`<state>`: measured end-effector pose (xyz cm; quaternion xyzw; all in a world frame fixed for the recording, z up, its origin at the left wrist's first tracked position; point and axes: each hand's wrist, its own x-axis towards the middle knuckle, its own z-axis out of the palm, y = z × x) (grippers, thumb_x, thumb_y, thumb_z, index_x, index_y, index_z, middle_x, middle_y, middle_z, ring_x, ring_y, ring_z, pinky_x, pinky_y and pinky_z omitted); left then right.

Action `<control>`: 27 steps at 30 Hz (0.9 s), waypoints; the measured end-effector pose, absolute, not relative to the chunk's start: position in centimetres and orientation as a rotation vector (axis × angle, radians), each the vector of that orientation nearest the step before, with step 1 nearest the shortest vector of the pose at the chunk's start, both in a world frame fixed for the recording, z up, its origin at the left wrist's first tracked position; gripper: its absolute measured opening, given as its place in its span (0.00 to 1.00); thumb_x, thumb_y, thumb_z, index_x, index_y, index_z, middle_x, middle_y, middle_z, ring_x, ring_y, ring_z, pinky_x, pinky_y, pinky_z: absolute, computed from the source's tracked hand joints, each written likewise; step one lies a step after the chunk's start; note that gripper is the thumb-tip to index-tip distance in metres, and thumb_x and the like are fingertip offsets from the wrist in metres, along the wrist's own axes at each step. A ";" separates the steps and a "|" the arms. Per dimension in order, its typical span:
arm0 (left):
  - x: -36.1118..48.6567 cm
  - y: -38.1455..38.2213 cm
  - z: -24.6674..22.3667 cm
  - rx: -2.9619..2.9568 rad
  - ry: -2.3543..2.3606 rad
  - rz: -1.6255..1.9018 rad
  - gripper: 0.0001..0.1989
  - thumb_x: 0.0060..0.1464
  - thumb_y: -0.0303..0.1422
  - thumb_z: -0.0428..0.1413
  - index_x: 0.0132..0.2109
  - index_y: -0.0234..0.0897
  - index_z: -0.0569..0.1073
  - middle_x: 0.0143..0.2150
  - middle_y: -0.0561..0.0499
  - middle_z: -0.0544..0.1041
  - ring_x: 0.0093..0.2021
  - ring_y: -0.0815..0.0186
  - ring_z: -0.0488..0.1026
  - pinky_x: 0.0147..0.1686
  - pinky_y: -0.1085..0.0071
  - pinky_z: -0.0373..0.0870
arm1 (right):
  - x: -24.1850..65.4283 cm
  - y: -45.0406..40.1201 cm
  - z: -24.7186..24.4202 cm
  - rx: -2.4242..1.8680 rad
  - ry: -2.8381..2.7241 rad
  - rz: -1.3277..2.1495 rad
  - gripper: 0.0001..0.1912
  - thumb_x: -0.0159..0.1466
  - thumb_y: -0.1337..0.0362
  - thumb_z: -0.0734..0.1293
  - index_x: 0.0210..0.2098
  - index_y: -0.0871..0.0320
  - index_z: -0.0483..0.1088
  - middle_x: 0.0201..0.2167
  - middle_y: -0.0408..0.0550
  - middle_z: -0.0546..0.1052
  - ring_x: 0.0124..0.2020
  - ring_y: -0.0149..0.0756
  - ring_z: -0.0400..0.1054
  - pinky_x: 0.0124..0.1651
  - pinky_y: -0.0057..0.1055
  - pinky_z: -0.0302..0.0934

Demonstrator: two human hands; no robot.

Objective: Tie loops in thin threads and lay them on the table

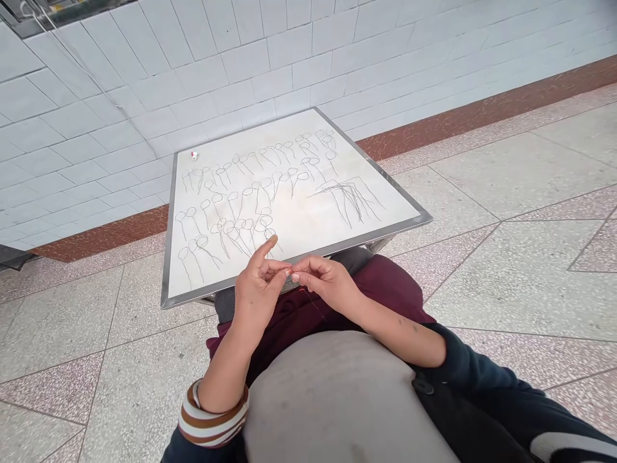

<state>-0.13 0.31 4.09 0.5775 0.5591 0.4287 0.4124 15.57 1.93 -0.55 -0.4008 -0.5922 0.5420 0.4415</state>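
Note:
My left hand (263, 283) and my right hand (325, 280) meet just off the table's near edge, above my lap. Both pinch a thin wire (314, 304) between thumb and fingertips, and its loose end hangs below the right fingers, looking reddish near the top. The left index finger sticks up, away from the pinch. What shape the wire has between the fingertips is hidden. Beyond the hands, several thin dark wires bent into loops with tails (248, 191) lie in rows on the white tabletop (299, 222). A bunch of unlooped dark wires (351, 198) lies at the right.
A small white and red object (195, 155) sits at the table's far left corner. Metal edging (376, 168) frames the tabletop. Behind it stands a white tiled wall (250, 58) with a reddish-brown base strip (463, 107). The floor (544, 270) is speckled stone.

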 end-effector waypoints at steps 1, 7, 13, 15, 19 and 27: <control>-0.1 0.3 4.1 1.453 1.404 1.077 0.29 0.53 0.31 0.58 0.62 0.42 0.65 0.36 0.52 0.80 0.36 0.67 0.76 0.43 0.68 0.71 | 15.6 2.0 -0.6 -0.993 -1.462 1.393 0.11 0.61 0.55 0.68 0.34 0.57 0.72 0.24 0.39 0.70 0.23 0.26 0.59 0.28 0.25 0.57; -0.2 0.4 3.9 1.436 1.407 1.093 0.27 0.53 0.30 0.58 0.61 0.43 0.67 0.32 0.55 0.79 0.33 0.69 0.74 0.40 0.72 0.71 | 15.7 2.6 -1.2 -0.936 -1.474 1.582 0.12 0.63 0.55 0.66 0.32 0.58 0.70 0.26 0.40 0.71 0.24 0.25 0.58 0.29 0.25 0.54; -0.4 0.7 3.8 1.361 1.387 1.080 0.27 0.51 0.30 0.58 0.60 0.40 0.67 0.31 0.54 0.78 0.32 0.68 0.73 0.40 0.71 0.70 | 14.8 2.5 -2.2 -0.826 -1.371 1.606 0.11 0.62 0.57 0.67 0.30 0.58 0.69 0.24 0.39 0.69 0.26 0.27 0.57 0.32 0.26 0.53; -0.5 0.8 3.8 1.349 1.398 1.068 0.27 0.51 0.30 0.58 0.59 0.39 0.68 0.31 0.54 0.78 0.32 0.68 0.73 0.40 0.70 0.70 | 14.6 2.5 -2.5 -0.820 -1.368 1.575 0.11 0.62 0.56 0.67 0.31 0.58 0.69 0.24 0.39 0.68 0.27 0.27 0.57 0.33 0.27 0.53; -0.7 0.9 3.9 1.340 1.411 1.066 0.26 0.51 0.30 0.58 0.58 0.39 0.68 0.30 0.54 0.78 0.32 0.68 0.73 0.41 0.69 0.70 | 14.6 2.5 -2.7 -0.809 -1.378 1.623 0.11 0.63 0.55 0.66 0.34 0.57 0.70 0.26 0.40 0.69 0.27 0.28 0.58 0.33 0.27 0.54; -0.6 0.9 4.1 1.307 1.397 1.108 0.26 0.50 0.30 0.59 0.57 0.39 0.69 0.31 0.53 0.78 0.33 0.67 0.73 0.41 0.69 0.70 | 14.6 2.5 -2.2 -0.780 -1.366 1.639 0.12 0.62 0.55 0.67 0.32 0.58 0.69 0.25 0.39 0.68 0.26 0.26 0.56 0.31 0.26 0.52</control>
